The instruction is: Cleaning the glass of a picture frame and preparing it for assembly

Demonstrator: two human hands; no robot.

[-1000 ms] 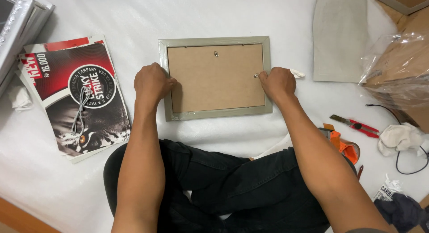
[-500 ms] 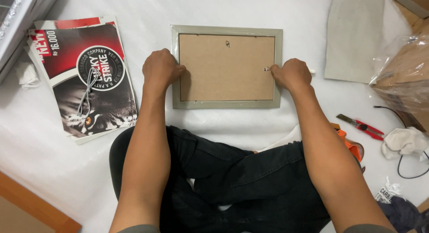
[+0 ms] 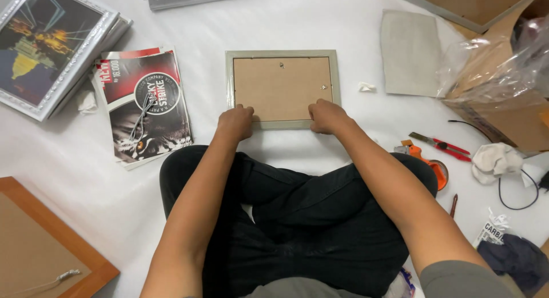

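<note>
— What's going on down there on the white sheet?

— A small picture frame, pale grey-green, lies face down just in front of the person's crossed legs, brown backing board up. The left hand and right hand both sit on its near edge, fingers curled and knuckles up, pressing on the bottom rail and board, not lifting anything.

— So which step is it?

— I'd say seating the backing, working the tabs along that lower edge. One small metal tab shows near the right side; the lower ones are hidden under the fingers.

— And the next move?

— Probably firm, even thumb pressure, keeping the frame flat so the board doesn't bow.

— Anything else about?

— A printed poster to the left, a red-handled cutter off to the right.
</note>
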